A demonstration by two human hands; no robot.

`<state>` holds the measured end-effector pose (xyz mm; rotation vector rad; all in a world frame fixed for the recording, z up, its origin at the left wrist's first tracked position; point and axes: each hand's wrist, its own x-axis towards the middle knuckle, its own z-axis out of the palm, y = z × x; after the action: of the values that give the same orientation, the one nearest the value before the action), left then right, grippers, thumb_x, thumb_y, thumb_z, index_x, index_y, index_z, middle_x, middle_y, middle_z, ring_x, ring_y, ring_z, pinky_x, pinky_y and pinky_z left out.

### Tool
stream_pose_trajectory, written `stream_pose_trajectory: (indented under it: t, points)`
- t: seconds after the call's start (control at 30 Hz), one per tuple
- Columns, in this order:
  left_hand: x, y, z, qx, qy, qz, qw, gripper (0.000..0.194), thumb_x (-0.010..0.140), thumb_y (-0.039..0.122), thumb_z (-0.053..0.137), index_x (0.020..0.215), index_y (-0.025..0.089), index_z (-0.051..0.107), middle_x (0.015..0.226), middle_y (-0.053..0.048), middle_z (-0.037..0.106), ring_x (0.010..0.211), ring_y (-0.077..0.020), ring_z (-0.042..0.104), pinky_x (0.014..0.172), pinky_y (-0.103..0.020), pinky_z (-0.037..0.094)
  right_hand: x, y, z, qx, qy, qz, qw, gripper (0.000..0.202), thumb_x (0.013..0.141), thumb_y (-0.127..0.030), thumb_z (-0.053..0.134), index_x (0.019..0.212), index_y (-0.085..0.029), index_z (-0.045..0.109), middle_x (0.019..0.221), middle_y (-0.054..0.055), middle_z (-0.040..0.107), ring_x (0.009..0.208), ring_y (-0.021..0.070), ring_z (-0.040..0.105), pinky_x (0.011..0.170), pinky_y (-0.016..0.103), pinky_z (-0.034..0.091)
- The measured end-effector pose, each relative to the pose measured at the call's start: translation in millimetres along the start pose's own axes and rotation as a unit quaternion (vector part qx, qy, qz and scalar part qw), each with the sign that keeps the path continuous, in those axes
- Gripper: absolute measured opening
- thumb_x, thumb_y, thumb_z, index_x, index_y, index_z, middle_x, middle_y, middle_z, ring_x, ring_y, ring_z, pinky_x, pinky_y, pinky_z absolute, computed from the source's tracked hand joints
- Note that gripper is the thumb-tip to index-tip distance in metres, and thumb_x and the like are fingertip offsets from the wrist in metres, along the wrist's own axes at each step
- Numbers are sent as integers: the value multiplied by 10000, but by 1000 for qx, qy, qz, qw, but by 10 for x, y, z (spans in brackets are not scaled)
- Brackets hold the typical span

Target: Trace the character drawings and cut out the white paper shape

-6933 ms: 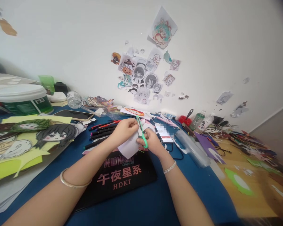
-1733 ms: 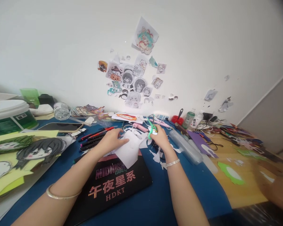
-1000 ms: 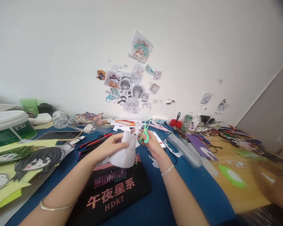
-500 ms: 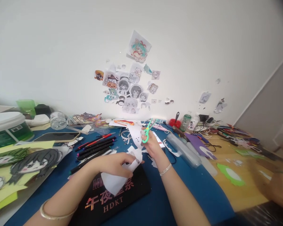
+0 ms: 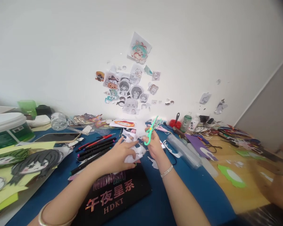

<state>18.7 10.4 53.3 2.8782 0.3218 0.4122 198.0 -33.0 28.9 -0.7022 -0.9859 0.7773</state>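
Note:
My right hand (image 5: pixel 153 146) has a pair of mint-green scissors (image 5: pixel 151 131) hooked on its fingers, blades pointing up and open. Its fingertips also meet the edge of a white paper cutout (image 5: pixel 137 153), which is bent and partly blurred. Over the near side of that paper is my left hand (image 5: pixel 122 153), fingers spread and thumb apart, the fingertips against or just in front of the sheet. Whether they pinch it is not visible. Both hands are raised above a black box (image 5: pixel 118 197) with printed lettering.
Several black markers (image 5: pixel 96 149) lie left of my hands, near a phone (image 5: pixel 58 137). Paper drawings (image 5: pixel 35 163) cover the left side. A clear plastic roll (image 5: pixel 184 150), bottles (image 5: pixel 186 121) and a red container (image 5: pixel 175 123) stand right. Another person's blurred arm (image 5: pixel 278 182) is at far right.
My left hand has moved up and its fingers have spread. The white paper that hung below it is now turned up between both hands. The scissors have shifted slightly right.

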Motion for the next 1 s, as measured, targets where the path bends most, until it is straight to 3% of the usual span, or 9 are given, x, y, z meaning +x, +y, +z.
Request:
stream_pose_trajectory:
  t: [0.1, 0.4, 0.47, 0.57, 0.63, 0.83, 0.93, 1.0]
  points:
    - [15, -51, 69, 86, 57, 6, 995, 223, 778, 419, 552, 863, 238, 650, 1455, -72, 292, 1337, -314, 213, 1050, -581, 49, 16, 3, -34, -9, 27, -1, 1000, 377, 600, -208, 723, 923, -226, 530, 814, -30, 523, 686, 102, 502, 608, 220, 414]
    - [60, -184, 191, 224, 85, 20, 971, 90, 689, 218, 657, 777, 199, 648, 1415, -96, 367, 1325, -354, 221, 1026, -650, 57, 26, -1, -60, -5, 35, -1, 999, 363, 615, -218, 716, 930, -243, 537, 809, -39, 545, 646, 94, 513, 608, 234, 419]
    - [60, -176, 185, 242, 87, 3, 966, 138, 670, 148, 641, 801, 195, 645, 1418, -101, 359, 1319, -378, 221, 999, -679, 116, 34, 5, -66, 10, 37, -1, 999, 367, 620, -218, 716, 938, -243, 535, 823, -35, 557, 677, 102, 529, 623, 238, 425]
    - [57, -154, 180, 212, 60, -29, 975, 380, 642, 117, 636, 1014, 183, 593, 1419, -141, 345, 1198, -361, 434, 909, -558, 397, 51, 19, -86, 30, 58, 1, 998, 361, 621, -221, 717, 932, -244, 535, 824, -37, 566, 688, 103, 538, 624, 237, 431]
    - [60, -145, 185, 184, 40, -42, 981, 531, 635, 124, 640, 1148, 174, 509, 1417, -163, 339, 1049, -302, 565, 806, -433, 496, 60, 27, -101, 35, 70, 3, 997, 354, 621, -222, 719, 923, -243, 535, 791, -44, 561, 661, 96, 533, 596, 226, 427]
    - [80, -137, 208, 215, 52, -57, 974, 544, 636, 33, 557, 1155, 178, 485, 1401, -147, 368, 1042, -295, 563, 815, -422, 491, 73, 35, -118, 41, 81, 6, 996, 349, 632, -227, 718, 929, -235, 535, 765, -36, 555, 644, 93, 529, 571, 214, 434]
    - [75, -137, 200, 151, 87, -59, 983, 565, 635, 4, 501, 1175, 162, 455, 1344, -156, 419, 1059, -280, 551, 824, -395, 492, 76, 37, -108, 41, 88, 3, 995, 343, 633, -231, 720, 927, -229, 542, 837, -20, 569, 663, 96, 538, 573, 217, 443]
    - [69, -136, 179, 72, 118, -64, 988, 494, 672, 91, 532, 1155, 160, 457, 1265, -153, 466, 1044, -276, 551, 813, -388, 497, 70, 29, -94, 38, 81, 5, 996, 360, 631, -235, 727, 941, -231, 544, 842, -20, 579, 682, 104, 556, 600, 228, 454]
